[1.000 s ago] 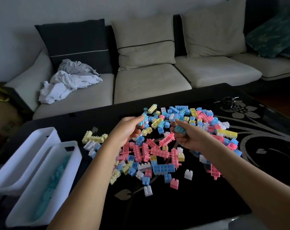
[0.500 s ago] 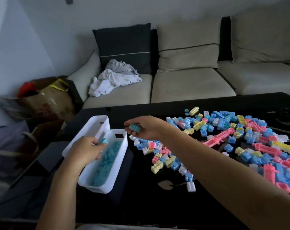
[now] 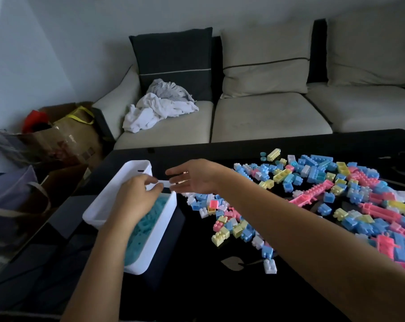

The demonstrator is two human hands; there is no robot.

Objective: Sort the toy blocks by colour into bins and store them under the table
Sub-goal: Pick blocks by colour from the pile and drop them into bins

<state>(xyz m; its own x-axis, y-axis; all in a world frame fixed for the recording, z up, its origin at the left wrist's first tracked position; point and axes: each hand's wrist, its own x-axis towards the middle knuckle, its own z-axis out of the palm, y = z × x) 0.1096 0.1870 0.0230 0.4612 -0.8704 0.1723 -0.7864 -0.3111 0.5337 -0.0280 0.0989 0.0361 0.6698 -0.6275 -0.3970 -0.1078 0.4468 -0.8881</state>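
Note:
Two white bins sit side by side at the table's left end. The nearer bin [image 3: 160, 225] holds several teal blocks [image 3: 148, 223]; the farther bin [image 3: 129, 173] shows no blocks inside. My left hand [image 3: 136, 198] hovers over the nearer bin, fingers loosely curled, with no block visible in it. My right hand [image 3: 194, 176] reaches toward the far end of that bin with straight fingers and holds nothing. A pile of pink, blue, yellow and white blocks [image 3: 317, 196] is spread over the black table [image 3: 208, 287] to the right.
A beige sofa [image 3: 266, 119] with cushions and a heap of white laundry [image 3: 159, 108] runs behind the table. Cardboard boxes and bags [image 3: 57, 133] stand on the floor to the left. A lone white block [image 3: 270, 266] lies near the table's front.
Both hands travelled left from the pile to the bins carrying teal blocks. The teal blocks seen in each hand earlier are no longer in them. The view swung left.

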